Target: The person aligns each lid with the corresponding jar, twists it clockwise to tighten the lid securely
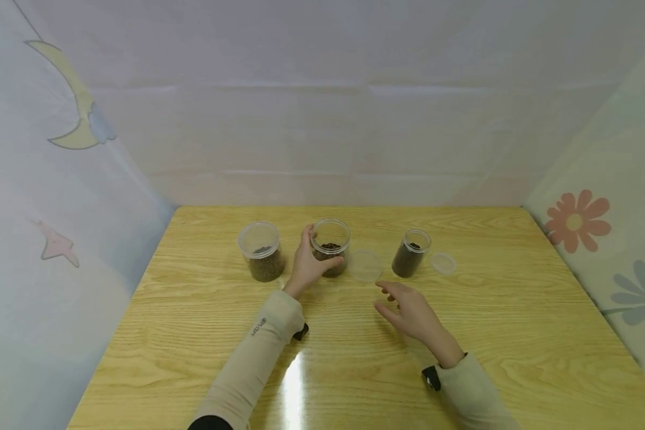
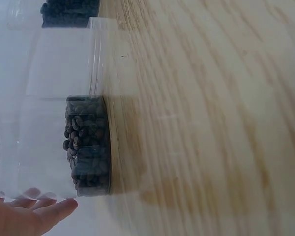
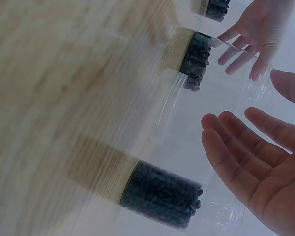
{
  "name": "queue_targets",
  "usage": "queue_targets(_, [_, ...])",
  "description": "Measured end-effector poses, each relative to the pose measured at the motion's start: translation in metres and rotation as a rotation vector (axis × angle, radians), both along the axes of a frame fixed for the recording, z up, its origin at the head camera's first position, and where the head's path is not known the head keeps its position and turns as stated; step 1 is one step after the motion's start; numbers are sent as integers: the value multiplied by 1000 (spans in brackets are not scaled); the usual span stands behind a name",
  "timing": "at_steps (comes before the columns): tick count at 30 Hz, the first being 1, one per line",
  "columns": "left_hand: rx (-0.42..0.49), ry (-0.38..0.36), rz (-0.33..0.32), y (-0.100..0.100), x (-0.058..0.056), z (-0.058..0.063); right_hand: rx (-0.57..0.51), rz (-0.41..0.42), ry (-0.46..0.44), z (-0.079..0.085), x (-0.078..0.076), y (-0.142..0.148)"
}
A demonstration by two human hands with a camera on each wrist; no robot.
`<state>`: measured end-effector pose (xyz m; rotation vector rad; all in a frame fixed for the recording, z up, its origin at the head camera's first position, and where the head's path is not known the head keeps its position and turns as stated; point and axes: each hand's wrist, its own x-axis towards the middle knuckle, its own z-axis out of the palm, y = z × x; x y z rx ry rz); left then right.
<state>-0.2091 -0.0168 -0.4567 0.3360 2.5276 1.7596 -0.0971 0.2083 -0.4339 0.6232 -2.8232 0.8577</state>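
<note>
My left hand (image 1: 307, 263) holds the middle clear jar (image 1: 331, 234), thumb on its near side and fingers round its far left. This jar has no lid on. Dark coffee beans (image 2: 86, 142) fill its lower part in the left wrist view. Beside it on the table lies a clear round lid (image 1: 365, 266). Close in front of that lid hovers my right hand (image 1: 408, 310), fingers loosely bent and nothing in them. A narrower uncapped jar (image 1: 408, 257) of dark beans (image 3: 160, 194) stands just beyond the right hand.
A wide clear jar (image 1: 263, 254), partly filled with dark grains, stands left of my left hand. A small clear lid (image 1: 444, 263) lies right of the narrow jar. The wooden table (image 1: 193, 334) ends at a pale fabric backdrop (image 1: 322, 137).
</note>
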Motion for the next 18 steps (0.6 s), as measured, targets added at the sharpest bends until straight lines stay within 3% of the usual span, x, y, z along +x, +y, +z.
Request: queue_targets(18, [-5, 28, -47, -1, 0, 1, 39, 55, -59, -2, -32, -10])
